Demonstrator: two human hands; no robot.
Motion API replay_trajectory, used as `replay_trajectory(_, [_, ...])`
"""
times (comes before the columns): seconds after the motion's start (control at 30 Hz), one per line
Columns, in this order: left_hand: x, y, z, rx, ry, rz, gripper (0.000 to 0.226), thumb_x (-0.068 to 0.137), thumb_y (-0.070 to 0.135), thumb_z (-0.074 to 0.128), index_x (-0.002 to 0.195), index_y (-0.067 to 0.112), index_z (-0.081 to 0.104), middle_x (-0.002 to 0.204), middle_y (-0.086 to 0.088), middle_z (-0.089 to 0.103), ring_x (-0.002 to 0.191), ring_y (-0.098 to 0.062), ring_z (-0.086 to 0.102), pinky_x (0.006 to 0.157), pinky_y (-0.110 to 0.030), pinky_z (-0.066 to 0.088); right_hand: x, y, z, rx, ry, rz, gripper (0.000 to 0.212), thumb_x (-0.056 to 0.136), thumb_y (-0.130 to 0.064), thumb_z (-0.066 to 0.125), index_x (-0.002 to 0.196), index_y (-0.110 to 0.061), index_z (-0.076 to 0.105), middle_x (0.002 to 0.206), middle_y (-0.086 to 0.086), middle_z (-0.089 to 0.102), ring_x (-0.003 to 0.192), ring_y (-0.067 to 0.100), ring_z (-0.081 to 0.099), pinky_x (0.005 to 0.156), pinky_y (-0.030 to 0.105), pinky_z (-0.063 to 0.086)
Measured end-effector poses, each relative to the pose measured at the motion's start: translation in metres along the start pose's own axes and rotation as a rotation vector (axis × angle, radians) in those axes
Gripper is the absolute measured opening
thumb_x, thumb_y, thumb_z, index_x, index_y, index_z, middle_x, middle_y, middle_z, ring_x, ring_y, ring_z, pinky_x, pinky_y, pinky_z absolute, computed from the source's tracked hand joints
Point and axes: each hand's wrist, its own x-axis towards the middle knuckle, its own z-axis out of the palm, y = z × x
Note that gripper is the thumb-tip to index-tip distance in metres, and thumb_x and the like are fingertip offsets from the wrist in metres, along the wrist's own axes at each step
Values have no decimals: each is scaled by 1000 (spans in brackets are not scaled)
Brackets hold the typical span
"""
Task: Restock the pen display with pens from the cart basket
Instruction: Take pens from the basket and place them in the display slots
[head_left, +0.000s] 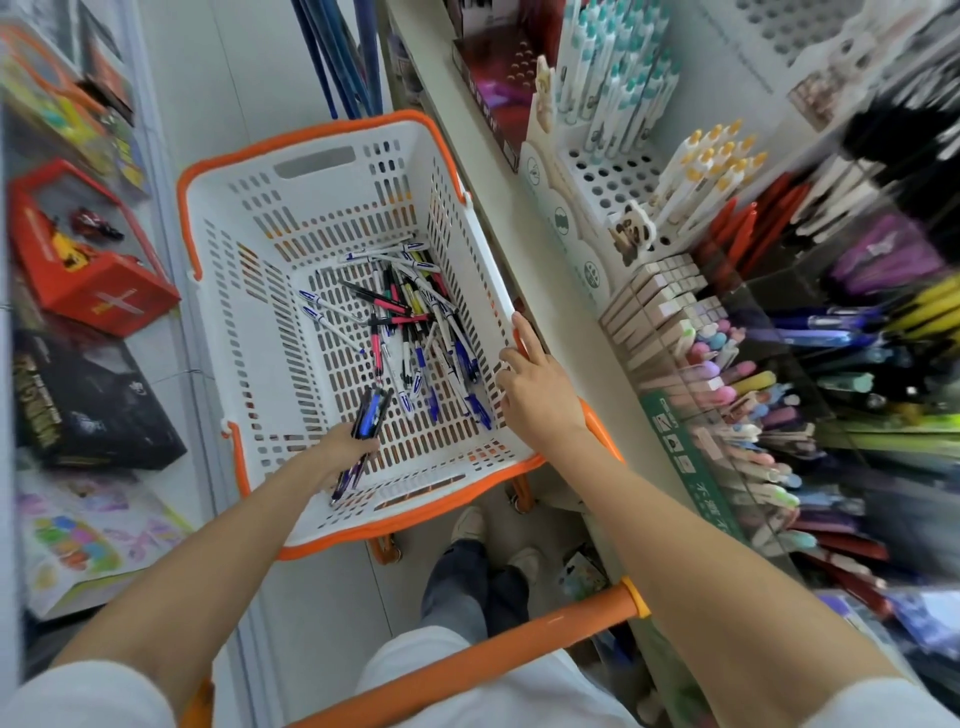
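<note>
Between crowded stationery shelves (524, 223), your left hand (344, 448) is gripping a bunch of blue pens (370, 414) inside the white slotted plastic cart basket (244, 291), while your right hand (536, 387) is resting flat-fingered on its rim.

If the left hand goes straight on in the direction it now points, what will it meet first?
Probably the heap of loose blue, white and pink pens in the white slotted plastic basket. The left hand, gripping a bundle of blue pens, may be above them; depth is unclear.

Perforated white plastic basket (249, 291), glossy orange rim; glossy plastic pens (415, 332)
</note>
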Motion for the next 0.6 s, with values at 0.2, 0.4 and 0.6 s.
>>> replay_trajectory(0.2, [-26,14,-4,-8,-160,-93,22,95,5,62,115,3,53,103,-18,65,91,-24,67,74,-40,57,0,-1,-4,-11,-23,1,17,93,-19,60,93,-12,75,135,7,59,154,31,2,105,46,45])
replay_trajectory(0.4, [-62,62,-13,-637,-81,49,31,98,4,56,128,-2,52,96,-14,70,82,-20,69,63,-35,60,-1,-1,-4,-9,-30,-29,25,95,-23,53,101,-10,74,139,7,57,154,31,-1,116,46,28])
replay_trajectory(0.6, [-125,114,-16,-1062,-104,300,22,101,4,50,118,-3,61,103,-18,72,83,-23,73,69,-34,62,3,-14,-22,343,296,71,24,89,-12,65,111,-13,72,135,6,61,139,23,42,119,42,25])
